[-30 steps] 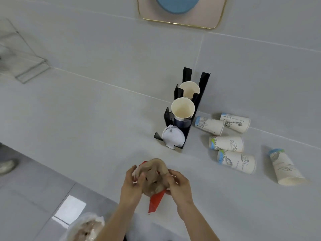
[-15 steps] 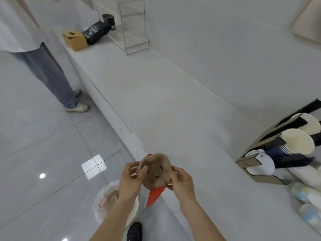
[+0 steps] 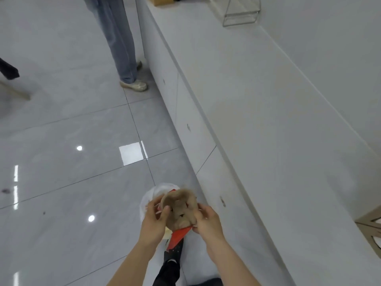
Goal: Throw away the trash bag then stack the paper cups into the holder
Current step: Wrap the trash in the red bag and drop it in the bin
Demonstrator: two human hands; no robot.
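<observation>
Because the view looks down along the long white tabletop (image 3: 268, 104), the floor (image 3: 61, 141) fills most of the left side, grey glossy tiles w/ light reflections. A second person stands far up by the cabinet front, only the trouser legs (image 3: 117, 38) and shoes in view. At the right edge a small corner of the cup holder (image 3: 371, 223) shows; the paper cups themselves are not in view now.

Low in the middle, a bin lined w/ a white plastic bag (image 3: 152, 193) stands on the floor just beside the cabinets, partly hidden behind the hands. Over it the trash bag (image 3: 179, 207) is held: crumpled brown paper w/ a red part hanging below.

The left hand (image 3: 152, 219) has its fingers (image 3: 165, 211) closed on the left edge of the bag; the right hand (image 3: 208, 221) pinches the right side near the red part. Both hands grip it, approx. above the bin opening.

I judge the bag is very light and soft, it crushes easily and keeps no shape, so no strong force is needed. It is paper, not slippery, not fragile. Best hold is at the crumpled rim, as now. Since it is so light, it may fall sideways, so releasing low and centred over the bin seems safer.
</observation>
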